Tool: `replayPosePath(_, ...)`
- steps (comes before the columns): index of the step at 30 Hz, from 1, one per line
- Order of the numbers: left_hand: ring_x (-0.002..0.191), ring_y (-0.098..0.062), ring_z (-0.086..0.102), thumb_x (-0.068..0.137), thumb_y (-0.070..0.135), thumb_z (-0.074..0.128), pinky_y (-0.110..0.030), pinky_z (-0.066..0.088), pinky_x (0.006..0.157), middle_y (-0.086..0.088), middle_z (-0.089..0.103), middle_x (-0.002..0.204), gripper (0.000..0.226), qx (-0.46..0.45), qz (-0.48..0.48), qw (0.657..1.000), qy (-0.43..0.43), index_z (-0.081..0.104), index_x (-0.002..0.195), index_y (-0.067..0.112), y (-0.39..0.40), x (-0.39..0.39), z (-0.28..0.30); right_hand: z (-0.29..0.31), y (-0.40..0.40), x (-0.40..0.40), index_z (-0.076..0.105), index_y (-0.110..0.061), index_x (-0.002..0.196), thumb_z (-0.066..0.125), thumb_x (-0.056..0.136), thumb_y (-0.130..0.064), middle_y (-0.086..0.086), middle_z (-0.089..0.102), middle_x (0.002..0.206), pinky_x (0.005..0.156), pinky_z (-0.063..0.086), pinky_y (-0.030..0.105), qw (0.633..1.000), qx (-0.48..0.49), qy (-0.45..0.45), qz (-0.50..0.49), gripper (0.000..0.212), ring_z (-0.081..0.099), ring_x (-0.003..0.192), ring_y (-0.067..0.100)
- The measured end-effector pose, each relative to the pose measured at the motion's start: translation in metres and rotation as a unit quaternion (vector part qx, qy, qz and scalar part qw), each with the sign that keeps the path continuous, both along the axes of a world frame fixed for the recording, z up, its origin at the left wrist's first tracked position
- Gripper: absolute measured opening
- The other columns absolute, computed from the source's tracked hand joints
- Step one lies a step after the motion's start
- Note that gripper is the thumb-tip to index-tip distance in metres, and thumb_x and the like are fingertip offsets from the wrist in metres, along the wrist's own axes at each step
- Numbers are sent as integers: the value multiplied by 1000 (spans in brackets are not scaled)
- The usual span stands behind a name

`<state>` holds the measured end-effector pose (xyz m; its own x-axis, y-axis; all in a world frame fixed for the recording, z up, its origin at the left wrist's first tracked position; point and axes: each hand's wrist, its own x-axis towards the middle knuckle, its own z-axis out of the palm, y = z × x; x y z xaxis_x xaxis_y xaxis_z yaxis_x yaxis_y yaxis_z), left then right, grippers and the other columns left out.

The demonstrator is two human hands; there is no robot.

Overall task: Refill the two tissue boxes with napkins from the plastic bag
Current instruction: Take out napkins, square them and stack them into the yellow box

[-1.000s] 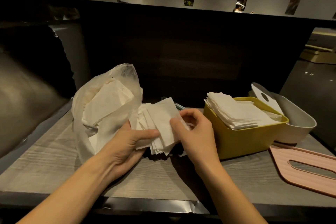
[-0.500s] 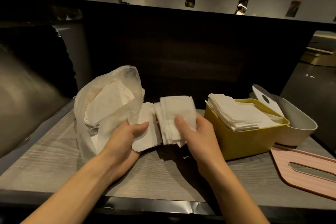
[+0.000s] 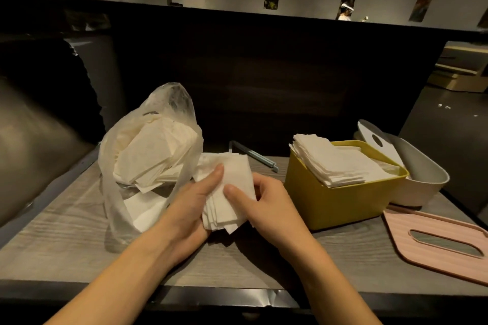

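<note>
Near centre of the head view, both hands pinch one loose napkin stack [image 3: 232, 192] w/ fingers curled round it, left hand [image 3: 192, 208] underneath, right hand [image 3: 266, 206] thumb on top, just right of the plastic bag [image 3: 148, 155]. Risk: stack's fanned, so sheets could slip out on the way to a box, and the yellow box [image 3: 340, 200] already heaps over its rim. Count: 1 bag, 2 boxes (yellow, then grey box [image 3: 425, 179] far right), 2 lids off, 1 held stack
</note>
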<state>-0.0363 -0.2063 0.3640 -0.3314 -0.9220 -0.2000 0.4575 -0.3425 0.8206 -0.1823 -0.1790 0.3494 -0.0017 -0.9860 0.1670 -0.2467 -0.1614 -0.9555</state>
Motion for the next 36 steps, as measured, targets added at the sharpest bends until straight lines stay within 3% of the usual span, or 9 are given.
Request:
replayPosePath(8,117,-41,68,102,38,52,-58,46,107,-25,69,126,46,24,-7,994,107,62,130,4,-2,7,3,-4,8,-13,62,-37,126,73,86,-60,-16,73,109,86,60,27,998,17,-12,-58,48,70,100,0)
replayPosePath(10,118,-39,68,101,33,55,-55,53,103,-24,69,127,43,5,-16,995,100,60,133,4,0,6,3,0,9,-11,62,-34,129,76,90,-45,-14,73,114,87,61,29,999,15,-33,-20,44,70,103,2)
replayPosePath(15,106,-33,69,89,0,62,-33,60,71,-18,70,117,43,-148,57,981,-116,63,130,14,-3,16,-8,1,12,-10,66,-27,123,72,95,-11,-5,70,114,78,62,29,993,-82,-64,-62,32,69,106,8)
replayPosePath(19,119,-15,59,83,-8,61,-30,54,95,1,56,132,83,-236,79,919,-305,37,152,31,1,16,-12,-3,11,-3,45,-40,141,66,94,-6,-19,55,124,84,55,14,998,-21,18,-48,62,59,105,-13)
replayPosePath(22,108,14,55,83,-15,57,-11,47,91,25,48,119,80,-283,26,902,-324,38,147,29,9,6,-6,-1,9,0,25,-45,153,65,91,-7,-27,49,124,83,51,9,997,-8,59,-40,83,56,107,-13)
replayPosePath(25,116,14,51,81,-14,58,-13,42,100,21,48,130,95,-298,11,897,-326,23,149,42,10,1,-5,-1,5,2,12,-47,157,66,90,-3,-22,50,126,88,58,23,998,-7,40,-54,96,60,111,5)
replayPosePath(28,98,3,66,79,-23,52,-24,53,84,13,61,107,76,-294,72,908,-291,43,107,47,6,4,-4,0,2,-2,16,-44,157,63,90,5,-10,54,125,78,57,16,997,-11,-4,-79,95,64,104,5)
replayPosePath(34,106,-26,64,79,28,62,-47,59,82,-6,62,117,43,-223,90,958,-153,59,74,71,13,-6,2,-2,3,-3,25,-42,154,63,89,6,-8,53,122,78,59,20,998,-7,14,-60,89,63,103,10)
replayPosePath(36,106,-25,66,95,41,65,-48,58,90,-7,65,115,24,-191,138,959,-158,64,89,63,8,-17,-1,-3,3,-4,30,-43,148,63,90,4,-6,54,121,81,62,29,997,-11,17,-75,82,65,100,12)
